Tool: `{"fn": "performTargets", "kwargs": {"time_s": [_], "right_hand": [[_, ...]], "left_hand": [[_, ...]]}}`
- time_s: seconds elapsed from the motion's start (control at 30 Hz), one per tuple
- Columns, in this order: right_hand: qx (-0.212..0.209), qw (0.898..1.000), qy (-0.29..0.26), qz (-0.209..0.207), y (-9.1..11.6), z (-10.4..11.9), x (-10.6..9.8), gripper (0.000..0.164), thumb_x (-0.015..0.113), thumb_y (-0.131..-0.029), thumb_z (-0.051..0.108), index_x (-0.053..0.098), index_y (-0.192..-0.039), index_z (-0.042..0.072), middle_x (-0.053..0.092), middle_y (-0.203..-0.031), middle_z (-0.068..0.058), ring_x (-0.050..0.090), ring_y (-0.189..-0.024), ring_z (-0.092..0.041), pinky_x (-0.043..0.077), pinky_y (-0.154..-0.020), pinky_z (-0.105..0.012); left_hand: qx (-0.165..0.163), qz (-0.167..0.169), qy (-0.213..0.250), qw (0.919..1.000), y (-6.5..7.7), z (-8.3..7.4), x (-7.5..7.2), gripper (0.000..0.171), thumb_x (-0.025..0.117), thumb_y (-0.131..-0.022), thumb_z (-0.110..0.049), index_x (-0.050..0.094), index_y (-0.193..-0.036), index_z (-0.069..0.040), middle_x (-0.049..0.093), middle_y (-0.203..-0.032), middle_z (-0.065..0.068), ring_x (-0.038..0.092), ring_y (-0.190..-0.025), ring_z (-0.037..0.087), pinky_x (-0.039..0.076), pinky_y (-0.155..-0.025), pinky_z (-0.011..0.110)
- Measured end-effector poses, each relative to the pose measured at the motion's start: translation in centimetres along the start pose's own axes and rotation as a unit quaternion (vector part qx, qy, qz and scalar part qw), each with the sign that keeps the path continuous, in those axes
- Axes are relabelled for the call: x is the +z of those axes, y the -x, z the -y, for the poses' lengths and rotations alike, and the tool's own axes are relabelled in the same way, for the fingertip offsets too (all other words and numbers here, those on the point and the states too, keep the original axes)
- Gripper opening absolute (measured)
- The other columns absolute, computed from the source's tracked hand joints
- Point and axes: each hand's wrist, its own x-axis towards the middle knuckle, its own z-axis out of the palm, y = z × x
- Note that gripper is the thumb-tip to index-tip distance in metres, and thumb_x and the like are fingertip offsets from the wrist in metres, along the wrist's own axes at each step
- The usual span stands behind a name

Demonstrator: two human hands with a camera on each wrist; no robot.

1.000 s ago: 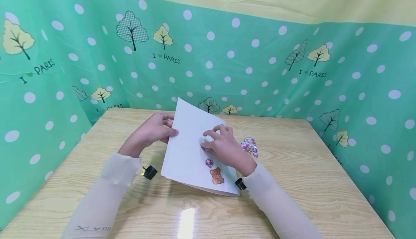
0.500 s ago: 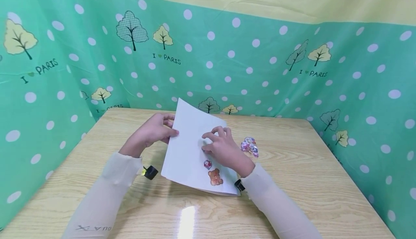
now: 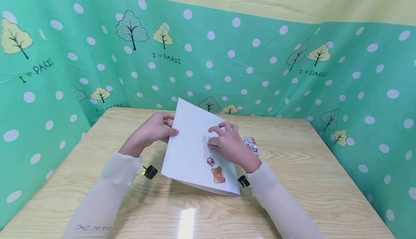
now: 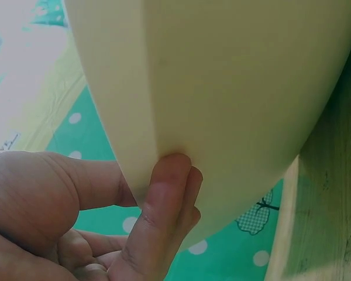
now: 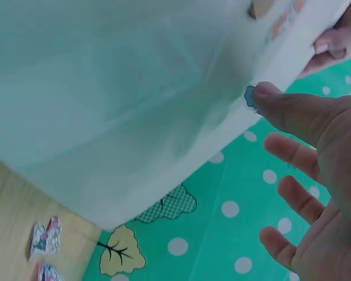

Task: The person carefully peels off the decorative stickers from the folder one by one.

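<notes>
A white folded sheet (image 3: 186,148) stands tilted over the table. My left hand (image 3: 157,130) grips its left edge, thumb on the front and fingers behind; the left wrist view shows those fingers (image 4: 171,181) against the back. On the front sit a brown bear sticker (image 3: 218,175) and a small red character sticker (image 3: 210,161). Over the sheet's right part is my right hand (image 3: 229,145), fingers bent and spread. In the right wrist view a small bluish sticker (image 5: 250,97) lies at its thumb tip against the sheet, with the other visible fingers apart.
Shiny character stickers (image 3: 251,145) lie on the wooden table (image 3: 292,181) just right of the sheet, partly behind my right hand. A green dotted curtain (image 3: 227,62) with tree prints hangs around the back and sides of the table.
My right hand has shifted slightly right and now covers more of the loose stickers on the table. The left hand keeps its grip on the edge.
</notes>
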Motion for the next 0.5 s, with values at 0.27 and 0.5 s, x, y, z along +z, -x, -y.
{"fn": "performTargets", "kwargs": {"time_s": [0.27, 0.5], "right_hand": [[0.038, 0.999, -0.017, 0.000, 0.7, -1.8, -0.8, 0.009, 0.081, -0.090, 0.021, 0.084, -0.099, 0.022, 0.061, -0.136, -0.006, 0.045, -0.127, -0.038, 0.034, -0.101, -0.062], [0.068, 0.997, -0.034, 0.009, 1.2, -3.5, -1.3, 0.007, 0.081, -0.090, 0.018, 0.083, -0.097, 0.019, 0.060, -0.138, -0.009, 0.041, -0.131, -0.042, 0.031, -0.102, -0.065]], "left_hand": [[-0.002, 0.000, 0.006, 1.0000, 0.2, 0.0, 0.2, 0.061, 0.068, -0.094, 0.003, 0.041, -0.149, 0.008, 0.058, -0.112, 0.023, 0.074, -0.082, 0.029, 0.063, -0.074, 0.041], [0.000, -0.001, 0.007, 1.0000, 0.4, -0.1, 0.4, 0.063, 0.067, -0.094, 0.003, 0.039, -0.150, 0.008, 0.057, -0.112, 0.023, 0.074, -0.082, 0.028, 0.063, -0.074, 0.041]]}}
